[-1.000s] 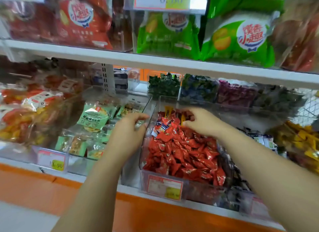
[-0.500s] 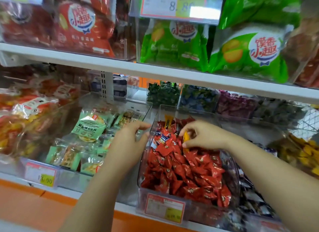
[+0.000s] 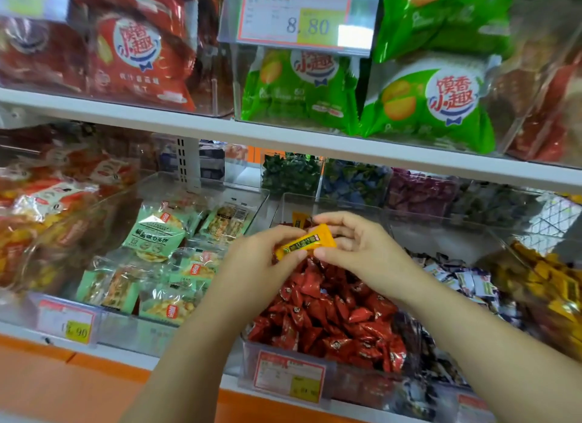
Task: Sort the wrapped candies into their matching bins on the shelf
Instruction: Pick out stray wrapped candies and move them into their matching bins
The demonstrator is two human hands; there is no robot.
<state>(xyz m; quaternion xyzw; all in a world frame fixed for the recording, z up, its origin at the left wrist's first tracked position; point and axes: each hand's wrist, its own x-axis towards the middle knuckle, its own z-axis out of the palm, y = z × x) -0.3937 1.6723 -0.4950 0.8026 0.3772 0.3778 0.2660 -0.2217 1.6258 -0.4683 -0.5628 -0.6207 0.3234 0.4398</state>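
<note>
Currently the left grip [image 3: 261, 262] is pinching the lower left end of a yellow candy [image 3: 304, 243], thumb and curled fingers closing round the wrapper. The right grip [image 3: 362, 249] is pinching the other end, its fingers bending over the top edge. Together they are holding the candy tilted, right end higher, in the air just above the rear part of the red candies [image 3: 330, 312], which are filling a clear bin [image 3: 362, 385] on the lower shelf [image 3: 132, 356]. A second yellow piece [image 3: 298, 219] is poking up at the back of that bin, just behind the grips. To the left, green packs [image 3: 157, 233] are lying in a wider tray [image 3: 201, 183]. To the right, white-and-blue candies [image 3: 466, 277] are sitting in the next compartment, and beyond them a yellow heap [image 3: 548, 284] is lying at the right edge. Behind, dark green sweets [image 3: 289, 173], blue sweets [image 3: 352, 183] and purple sweets [image 3: 419, 192] are showing in a back row. An upper shelf [image 3: 283, 136] is carrying red bags [image 3: 138, 54] and green bags [image 3: 434, 101], with a price tag [image 3: 299, 16] reading 8.80 hanging in front of them.
</note>
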